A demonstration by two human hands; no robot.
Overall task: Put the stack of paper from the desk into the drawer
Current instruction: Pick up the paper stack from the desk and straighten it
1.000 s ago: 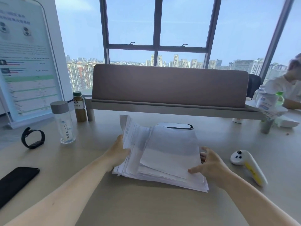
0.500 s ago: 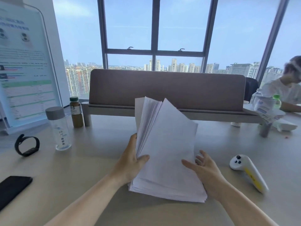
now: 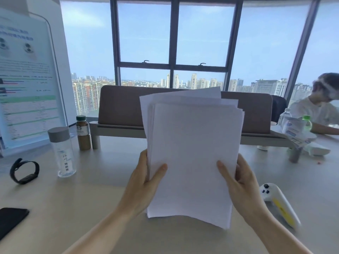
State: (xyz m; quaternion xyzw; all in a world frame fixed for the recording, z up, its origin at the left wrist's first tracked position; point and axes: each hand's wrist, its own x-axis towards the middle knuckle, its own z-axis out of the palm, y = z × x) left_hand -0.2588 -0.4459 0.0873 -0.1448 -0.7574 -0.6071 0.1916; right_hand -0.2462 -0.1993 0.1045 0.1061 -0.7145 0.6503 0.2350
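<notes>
A thick stack of white paper (image 3: pixel 192 147) stands nearly upright in front of me, above the beige desk (image 3: pixel 73 208), its sheets slightly fanned at the top. My left hand (image 3: pixel 145 182) grips its left edge, thumb on the front face. My right hand (image 3: pixel 238 182) grips the right edge the same way. The stack's lower edge hangs just over the desk. No drawer is in view.
On the left stand a clear bottle with a grey cap (image 3: pixel 62 151), a brown drink bottle (image 3: pixel 83 132), a black wristband (image 3: pixel 23 171) and a black phone (image 3: pixel 11 220). A white controller (image 3: pixel 278 202) lies on the right. A brown divider (image 3: pixel 121 105) crosses the back; a person (image 3: pixel 319 109) sits far right.
The stack lay flat on the desk; both hands have raised it upright and squared it, with the right hand now closed on its right edge.
</notes>
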